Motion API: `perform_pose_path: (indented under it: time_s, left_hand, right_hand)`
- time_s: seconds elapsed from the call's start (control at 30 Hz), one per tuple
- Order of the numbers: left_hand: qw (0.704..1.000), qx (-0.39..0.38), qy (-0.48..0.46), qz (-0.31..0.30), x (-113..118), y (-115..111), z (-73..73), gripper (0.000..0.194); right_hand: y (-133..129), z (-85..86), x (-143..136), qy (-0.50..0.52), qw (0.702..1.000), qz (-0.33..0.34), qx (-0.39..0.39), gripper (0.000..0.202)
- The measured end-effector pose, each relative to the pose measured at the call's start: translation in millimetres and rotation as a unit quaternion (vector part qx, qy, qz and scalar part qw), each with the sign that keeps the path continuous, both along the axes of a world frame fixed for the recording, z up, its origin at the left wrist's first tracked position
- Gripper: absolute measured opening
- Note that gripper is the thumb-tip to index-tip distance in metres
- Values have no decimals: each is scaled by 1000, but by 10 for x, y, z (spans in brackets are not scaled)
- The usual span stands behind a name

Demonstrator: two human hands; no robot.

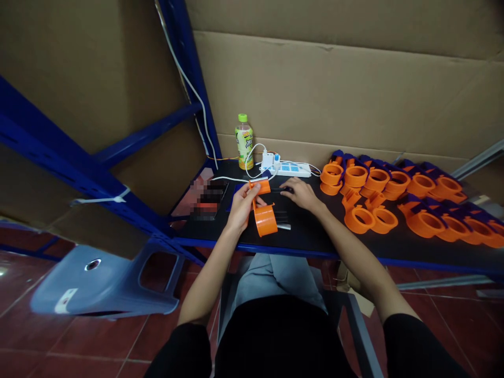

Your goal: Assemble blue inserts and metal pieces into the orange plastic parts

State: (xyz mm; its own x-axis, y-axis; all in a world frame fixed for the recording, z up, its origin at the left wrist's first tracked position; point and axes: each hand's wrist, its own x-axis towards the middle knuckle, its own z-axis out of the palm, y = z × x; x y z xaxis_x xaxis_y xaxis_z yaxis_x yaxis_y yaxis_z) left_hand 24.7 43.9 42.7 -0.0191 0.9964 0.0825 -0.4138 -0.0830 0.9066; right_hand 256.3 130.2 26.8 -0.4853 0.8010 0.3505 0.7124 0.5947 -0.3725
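My left hand (240, 209) is closed around an orange plastic part (265, 220), thumb on top. The part has a wide ring at its lower end and a smaller block at its upper end. A slim dark tool (279, 189) is pinched in the fingers of my right hand (302, 194); its far end meets the upper block. Whether it is a screwdriver or another tool, I cannot make out. Just right of the ring, several thin tools (284, 227) lie on the black shelf top (311, 239), partly hidden by the ring.
Rows of orange ring parts (425, 223), many with purple pieces, fill the right side. At the back stand a green-capped bottle (244, 144) and a white power strip (295, 168) with cables. A blue post (79, 152) and a stool (106, 278) are at left.
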Motion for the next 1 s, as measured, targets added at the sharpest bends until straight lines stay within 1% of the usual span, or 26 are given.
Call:
perform_pose_path:
  time_s: [0.07,0.13,0.17,0.23,0.3,0.4,0.57,0.63,0.73,0.8,0.87,0.93,1.0]
  left_hand:
    - [1000,6,2,14,4,5,5,49]
    - [1000,9,10,23,19,2,9,50]
    - [1000,9,15,22,31,-4,12,51]
    - [1000,11,25,13,59,-21,14,53]
    - [999,19,36,-2,88,-41,12,54]
    - [998,30,60,-12,118,-59,3,54]
    - [996,35,86,-3,129,-57,-29,51]
    - [995,31,95,3,133,-55,-45,50]
    - [997,23,73,24,125,-58,-49,42]
    - [999,14,33,28,101,-65,-24,39]
    - [1000,-5,-11,28,69,-76,19,39]
    - [999,-25,-42,23,40,-87,65,41]
    - [998,-37,-56,7,25,-96,96,43]
  right_hand:
    - [-16,59,50,120,993,14,-1,23]
    - [-70,131,51,228,973,29,-6,28]
    - [-109,164,30,263,964,38,-8,30]
    - [-199,211,-41,288,956,60,-4,31]
    - [-283,226,-130,281,956,83,16,30]
    - [-366,198,-243,256,957,115,72,26]
    - [-434,147,-330,215,954,125,167,26]
    - [-474,156,-353,208,952,135,177,28]
    - [-513,183,-366,232,951,149,140,34]
    - [-473,184,-331,252,954,127,104,35]
    - [-364,156,-246,234,966,73,85,34]
    - [-213,100,-127,150,985,12,81,36]
    - [-67,31,-13,29,997,-17,68,48]
